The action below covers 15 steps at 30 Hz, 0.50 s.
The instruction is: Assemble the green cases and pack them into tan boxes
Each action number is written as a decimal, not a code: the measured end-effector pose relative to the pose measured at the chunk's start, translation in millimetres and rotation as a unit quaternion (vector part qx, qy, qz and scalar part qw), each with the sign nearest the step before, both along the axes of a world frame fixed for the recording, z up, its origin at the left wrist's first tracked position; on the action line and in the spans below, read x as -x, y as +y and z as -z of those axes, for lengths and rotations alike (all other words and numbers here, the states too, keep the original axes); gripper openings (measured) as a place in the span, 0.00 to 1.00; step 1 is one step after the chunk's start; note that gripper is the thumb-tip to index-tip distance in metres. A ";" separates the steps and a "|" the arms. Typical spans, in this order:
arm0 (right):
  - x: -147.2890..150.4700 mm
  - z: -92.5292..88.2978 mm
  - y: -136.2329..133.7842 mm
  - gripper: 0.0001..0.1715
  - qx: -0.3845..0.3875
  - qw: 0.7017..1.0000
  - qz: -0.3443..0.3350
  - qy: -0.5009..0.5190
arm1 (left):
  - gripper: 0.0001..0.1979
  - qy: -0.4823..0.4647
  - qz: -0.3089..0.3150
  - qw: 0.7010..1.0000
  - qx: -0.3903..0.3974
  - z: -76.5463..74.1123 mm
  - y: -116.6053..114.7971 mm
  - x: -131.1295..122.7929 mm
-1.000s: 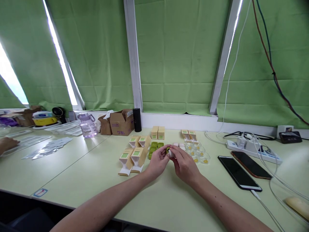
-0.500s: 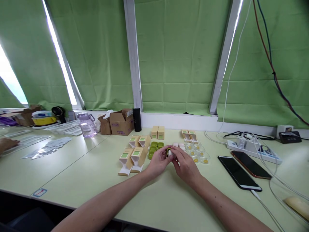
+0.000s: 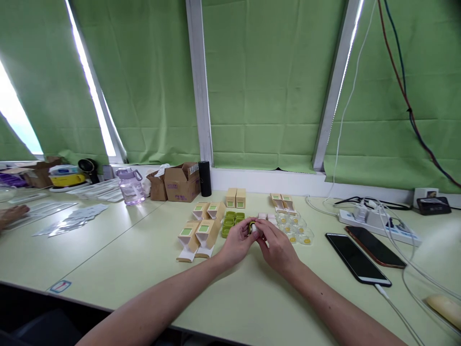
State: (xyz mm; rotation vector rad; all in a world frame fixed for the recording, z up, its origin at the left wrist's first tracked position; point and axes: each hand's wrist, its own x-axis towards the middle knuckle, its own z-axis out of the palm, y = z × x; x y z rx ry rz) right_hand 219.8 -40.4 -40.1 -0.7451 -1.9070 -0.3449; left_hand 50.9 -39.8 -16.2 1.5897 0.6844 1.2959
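My left hand (image 3: 236, 241) and my right hand (image 3: 278, 245) meet at the middle of the table, fingers closed around a small green and white piece (image 3: 253, 228). Fingertips hide much of that piece. Just behind my left hand are small green containers (image 3: 229, 221). White blocks (image 3: 267, 217) lie behind my right hand, partly covered by it. Clear plastic pieces with yellow centres (image 3: 298, 228) are to its right. Left of my hands stand several open cardboard boxes (image 3: 203, 231) with green labels.
Two closed boxes (image 3: 236, 198) and two open ones (image 3: 283, 203) stand farther back. Two phones (image 3: 356, 259) (image 3: 375, 246) and a power strip (image 3: 378, 226) with cables lie right. A purple bottle (image 3: 131, 186), cardboard carton (image 3: 182, 182) and another person's hand (image 3: 13, 215) are left.
The other person's hand at the far left has shifted slightly. My two hands hold the piece almost as before.
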 end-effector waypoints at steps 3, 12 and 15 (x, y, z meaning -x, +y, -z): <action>-1.4 -1.6 -1.6 0.29 0.027 0.999 -0.020 0.007 | 0.32 -0.009 0.010 1.000 0.003 -0.8 -0.5 0.3; -1.6 -2.3 -3.5 0.26 0.094 0.994 -0.030 0.051 | 0.37 -0.039 0.019 0.997 0.059 -0.7 2.1 5.7; -2.0 -1.9 -2.2 0.23 0.100 0.993 -0.017 0.060 | 0.37 -0.043 0.024 0.997 0.066 -1.3 2.7 5.9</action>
